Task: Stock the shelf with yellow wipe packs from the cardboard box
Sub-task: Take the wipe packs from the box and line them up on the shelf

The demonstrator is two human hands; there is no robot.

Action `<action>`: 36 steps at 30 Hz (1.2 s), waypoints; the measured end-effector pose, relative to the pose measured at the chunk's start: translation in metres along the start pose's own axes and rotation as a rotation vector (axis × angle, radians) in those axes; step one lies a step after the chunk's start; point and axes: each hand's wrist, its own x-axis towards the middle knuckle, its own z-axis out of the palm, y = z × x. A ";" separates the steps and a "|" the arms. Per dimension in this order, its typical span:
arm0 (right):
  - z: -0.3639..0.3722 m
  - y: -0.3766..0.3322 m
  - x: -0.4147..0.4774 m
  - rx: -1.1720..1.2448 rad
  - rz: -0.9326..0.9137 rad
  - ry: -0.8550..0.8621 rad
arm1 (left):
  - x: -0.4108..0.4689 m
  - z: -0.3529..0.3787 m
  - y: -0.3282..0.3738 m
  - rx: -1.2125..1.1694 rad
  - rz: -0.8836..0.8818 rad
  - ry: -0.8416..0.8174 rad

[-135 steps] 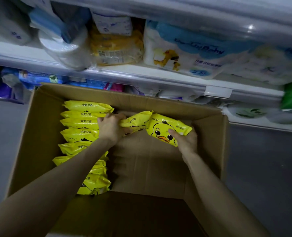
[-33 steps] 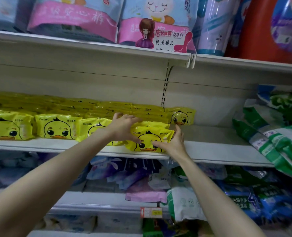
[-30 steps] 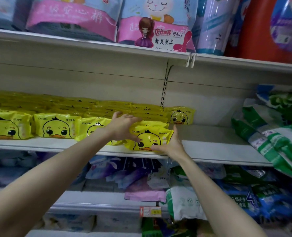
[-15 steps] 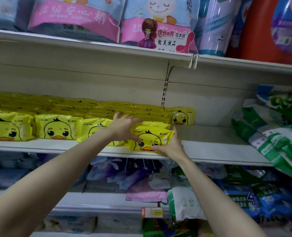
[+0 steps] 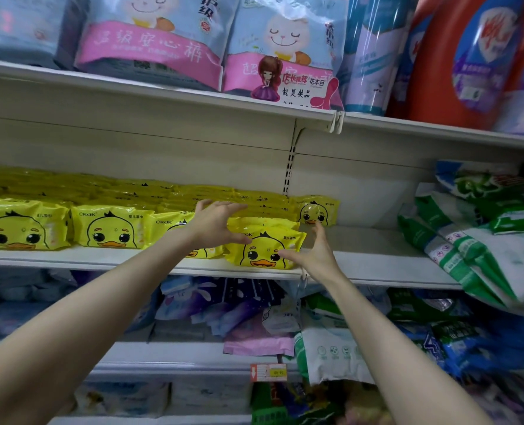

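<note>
Left hand [image 5: 214, 223] and right hand [image 5: 316, 256], both spread and gripping nothing, flank the front pack [image 5: 265, 240] on the shelf [image 5: 377, 266].

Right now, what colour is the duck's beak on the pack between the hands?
Orange, on the yellow pack; the head view shows it.

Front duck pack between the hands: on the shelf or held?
On the shelf. The yellow pack rests on its board; left hand and right hand flank it, fingers spread.
</note>
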 end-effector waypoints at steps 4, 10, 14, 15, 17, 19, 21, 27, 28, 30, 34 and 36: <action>-0.002 -0.017 -0.026 0.010 -0.068 0.036 | -0.034 -0.015 0.005 -0.120 -0.023 0.078; 0.014 -0.048 -0.084 0.074 -0.144 0.021 | -0.110 -0.034 0.005 -0.421 -0.101 0.142; 0.040 -0.069 -0.124 0.147 -0.170 -0.009 | -0.170 -0.047 0.004 -0.604 -0.170 0.166; 0.050 -0.075 -0.135 0.162 -0.175 -0.023 | -0.187 -0.051 0.001 -0.622 -0.190 0.155; 0.067 -0.087 -0.153 0.187 -0.184 -0.061 | -0.215 -0.060 -0.007 -0.642 -0.225 0.137; 0.088 -0.099 -0.170 0.227 -0.182 -0.109 | -0.244 -0.070 -0.018 -0.653 -0.279 0.168; 0.111 -0.110 -0.183 0.263 -0.178 -0.152 | -0.272 -0.079 -0.031 -0.659 -0.340 0.210; 0.182 -0.131 -0.219 0.303 -0.147 -0.321 | -0.348 -0.090 -0.078 -0.644 -0.505 0.224; 0.190 -0.131 -0.223 0.311 -0.140 -0.336 | -0.356 -0.090 -0.084 -0.642 -0.525 0.218; 0.218 -0.135 -0.231 0.313 -0.124 -0.378 | -0.378 -0.092 -0.103 -0.642 -0.571 0.207; 0.278 -0.137 -0.247 0.286 -0.084 -0.467 | -0.417 -0.089 -0.150 -0.661 -0.670 0.199; 0.311 -0.137 -0.255 0.282 -0.055 -0.514 | -0.434 -0.084 -0.178 -0.675 -0.708 0.188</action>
